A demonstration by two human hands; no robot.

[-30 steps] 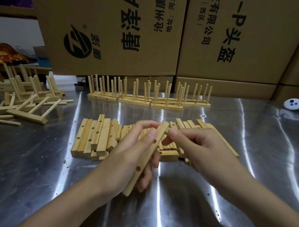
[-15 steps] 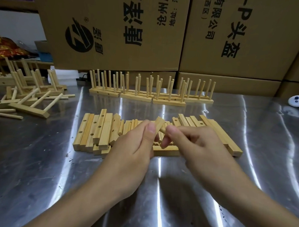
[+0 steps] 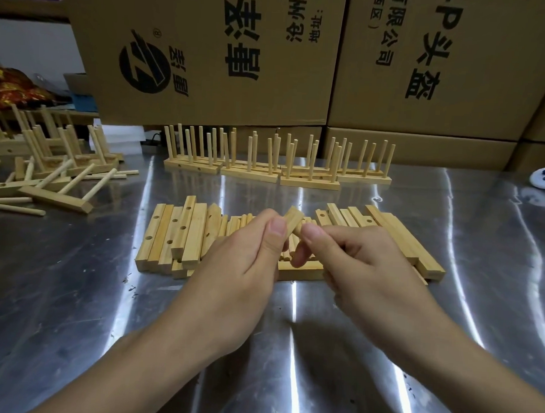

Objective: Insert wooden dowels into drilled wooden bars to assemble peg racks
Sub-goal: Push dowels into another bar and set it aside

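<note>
The left hand (image 3: 247, 258) grips a drilled bar (image 3: 294, 218) with curled fingers and thumb. Only the bar's upper end shows above the knuckles, and it is held over the stock pile at the middle of the table (image 3: 74, 291). The right hand (image 3: 356, 263) is curled, with thumb and forefinger closed just beside that end. Whether it pinches a dowel or the bar itself cannot be told, since the fingers hide the contact. The holes in the held bar are also hidden, so alignment probably depends on touch. A dowel presented at a tilt may jam, seat crooked or chip the rim of the hole. Excess thumb pressure may make the bar twist in the left palm. A dowel that slips free would fall among the loose dowels (image 3: 239, 223) lying between the unfilled bars (image 3: 176, 233), where it may roll and unsettle the pile. The finished racks (image 3: 276, 169) stand upright in a close row along the far edge. A forward sweep of either arm could topple them against each other. A partly seated dowel would likely lean like those in the heap of racks (image 3: 48, 165) near the far left corner.
</note>
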